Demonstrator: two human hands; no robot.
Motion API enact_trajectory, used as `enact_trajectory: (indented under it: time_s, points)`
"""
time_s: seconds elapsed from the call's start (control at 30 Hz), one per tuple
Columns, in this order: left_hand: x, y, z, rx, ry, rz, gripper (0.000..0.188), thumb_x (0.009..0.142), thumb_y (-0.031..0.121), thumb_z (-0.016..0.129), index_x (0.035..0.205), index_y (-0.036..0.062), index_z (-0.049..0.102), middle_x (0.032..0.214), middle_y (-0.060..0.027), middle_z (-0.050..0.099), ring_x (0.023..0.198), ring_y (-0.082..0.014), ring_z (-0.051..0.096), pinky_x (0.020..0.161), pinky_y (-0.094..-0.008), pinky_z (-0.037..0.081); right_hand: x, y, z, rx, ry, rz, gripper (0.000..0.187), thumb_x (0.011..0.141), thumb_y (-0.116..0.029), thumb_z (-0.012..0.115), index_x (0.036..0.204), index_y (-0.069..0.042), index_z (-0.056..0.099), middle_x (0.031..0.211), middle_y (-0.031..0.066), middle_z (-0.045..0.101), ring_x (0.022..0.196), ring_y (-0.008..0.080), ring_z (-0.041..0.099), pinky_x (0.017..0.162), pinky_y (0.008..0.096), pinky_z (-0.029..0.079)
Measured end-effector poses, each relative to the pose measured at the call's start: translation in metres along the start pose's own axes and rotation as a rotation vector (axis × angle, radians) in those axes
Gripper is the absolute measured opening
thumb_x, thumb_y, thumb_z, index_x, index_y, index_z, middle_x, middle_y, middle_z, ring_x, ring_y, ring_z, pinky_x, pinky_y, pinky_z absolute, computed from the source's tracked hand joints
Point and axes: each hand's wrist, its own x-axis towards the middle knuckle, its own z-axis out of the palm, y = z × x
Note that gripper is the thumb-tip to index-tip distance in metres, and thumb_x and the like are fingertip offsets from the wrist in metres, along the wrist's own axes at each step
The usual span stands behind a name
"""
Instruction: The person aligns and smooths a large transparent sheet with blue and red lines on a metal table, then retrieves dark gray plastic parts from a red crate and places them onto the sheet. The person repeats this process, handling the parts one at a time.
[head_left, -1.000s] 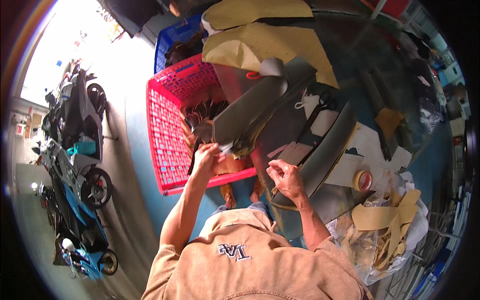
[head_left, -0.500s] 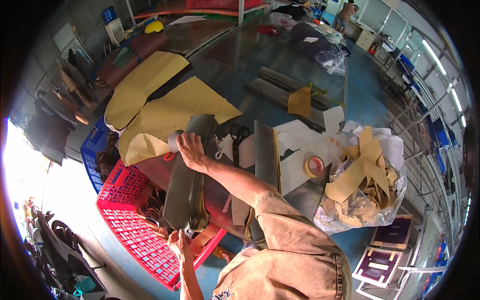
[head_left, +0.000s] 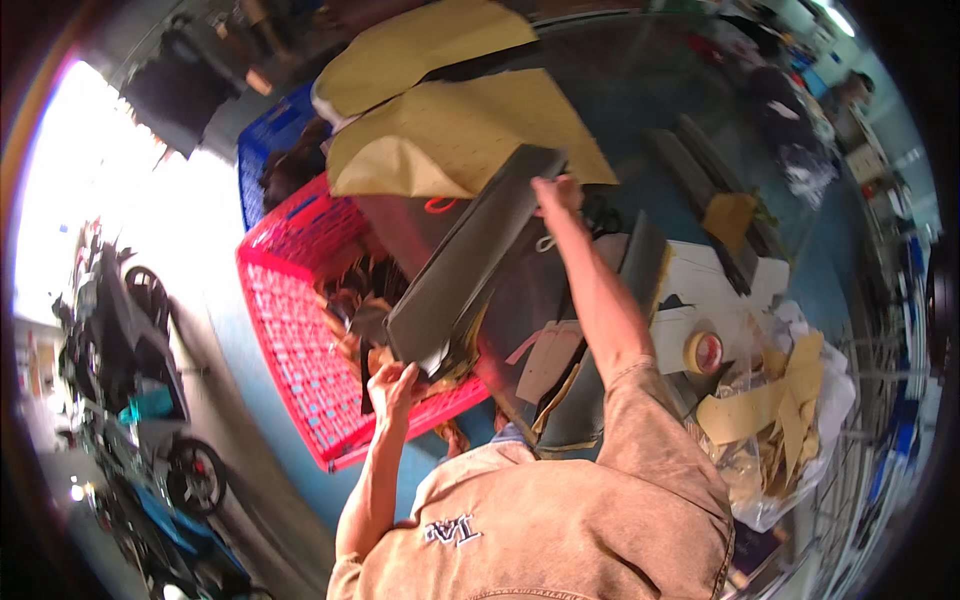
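Observation:
A long stack of dark grey leather-like strips (head_left: 465, 262) slants between my two hands, its near end over the rim of the red plastic basket (head_left: 270, 300). My right hand (head_left: 558, 197) is closed on the far end of the stack. At the near corner, my left hand (head_left: 393, 385) has its fingers pinched on the edge. The basket holds brown and dark pieces (head_left: 365, 300), partly hidden by the stack. Black scissors (head_left: 600, 215) lie on the table beside my right wrist, partly covered by it. Another dark grey strip stack (head_left: 640, 265) rests right of my right forearm.
Yellow perforated sheets (head_left: 450, 125) cover the table's far left. A blue crate (head_left: 262, 140) stands behind the basket. At right are a tape roll (head_left: 703, 352) and a bag of tan scraps (head_left: 770, 415). Motorbikes (head_left: 130, 350) stand at left; a person (head_left: 850, 95) is far right.
The view has turned left. The strip stack now slants more, its far end swung right, and it appears lifted off the table. My right hand has shifted to its far right edge.

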Motion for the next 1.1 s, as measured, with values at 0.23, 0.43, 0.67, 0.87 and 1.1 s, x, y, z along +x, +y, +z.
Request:
enact_trajectory:
  time_s: [0.23, 0.43, 0.67, 0.87, 1.1]
  points:
    - [-0.003, 0.000, -0.002, -0.214, -0.033, -0.150, 0.039, 0.087, 0.017, 0.069, 0.115, -0.0041, 0.053, 0.090, -0.0095, 0.062, 0.077, -0.0195, 0.065, 0.066, -0.0298, 0.059, 0.007, 0.001, -0.023, -0.129, -0.232, -0.225, 0.041, 0.082, -0.027, 0.071, 0.107, 0.001, 0.055, 0.075, 0.0103, 0.063, 0.055, 0.0151, 0.062, 0.045, 0.0306, 0.053]
    - [-0.011, 0.020, 0.001, -0.178, -0.080, -0.191, 0.035, 0.090, 0.023, 0.066, 0.112, -0.0009, 0.054, 0.085, -0.0061, 0.061, 0.067, -0.0150, 0.064, 0.059, -0.0262, 0.058, -0.079, 0.003, -0.024, -0.362, -0.066, -0.698, 0.049, 0.083, -0.031, 0.069, 0.117, 0.001, 0.055, 0.098, 0.0154, 0.063, 0.080, 0.0335, 0.062, 0.074, 0.0451, 0.049]
    - [0.000, 0.052, 0.006, -0.264, -0.201, -0.175, 0.021, 0.092, 0.021, 0.062, 0.099, 0.0007, 0.059, 0.078, -0.0086, 0.064, 0.067, -0.0159, 0.066, 0.060, -0.0278, 0.058, -0.252, -0.004, -0.012, -0.509, -0.950, -1.324, 0.077, 0.071, -0.045, 0.078, 0.130, -0.004, 0.049, 0.131, 0.0175, 0.052, 0.122, 0.0344, 0.050, 0.106, 0.0446, 0.036]
    - [0.016, 0.047, 0.005, -0.247, -0.238, -0.090, 0.020, 0.091, 0.023, 0.064, 0.096, 0.0044, 0.061, 0.083, -0.0062, 0.066, 0.073, -0.0150, 0.066, 0.064, -0.0274, 0.057, -0.259, 0.027, 0.033, -0.212, -0.722, -0.811, 0.036, 0.075, -0.009, 0.074, 0.109, -0.008, 0.061, 0.088, 0.0157, 0.068, 0.081, 0.0329, 0.067, 0.074, 0.0389, 0.053]
    - [-0.013, 0.003, 0.003, -0.572, -0.001, -0.180, 0.018, 0.090, 0.016, 0.063, 0.097, 0.0001, 0.058, 0.088, -0.0112, 0.064, 0.075, -0.0199, 0.068, 0.063, -0.0265, 0.059, -0.219, 0.032, 0.023, 0.152, -1.048, -0.138, 0.020, 0.083, -0.005, 0.072, 0.101, -0.001, 0.066, 0.088, 0.0010, 0.069, 0.078, 0.0067, 0.061, 0.071, 0.0218, 0.050]
